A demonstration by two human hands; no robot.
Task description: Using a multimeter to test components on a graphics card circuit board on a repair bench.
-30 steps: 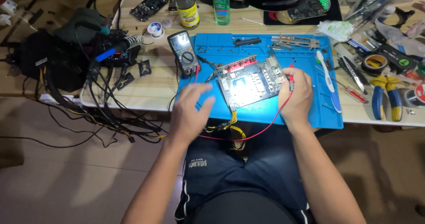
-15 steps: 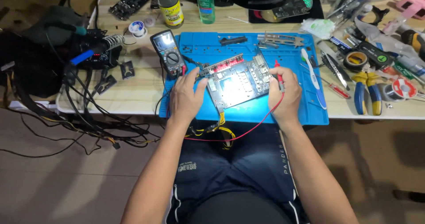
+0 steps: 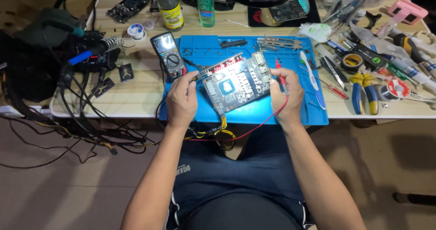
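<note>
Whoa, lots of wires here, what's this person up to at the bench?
A seated person is probing a circuit board that lies on a blue work mat. The right hand holds a red test probe at the board's right edge; the left hand holds another probe at its left edge. A multimeter lies beside the mat, on its left.

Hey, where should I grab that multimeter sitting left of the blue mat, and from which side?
Probably by the long side edges of the multimeter, around its lower half by the dial, coming from above. It lies face up on the wooden table, tilted slightly, so both edges are exposed. Come from its left: the left hand and probe leads crowd its right.
</note>
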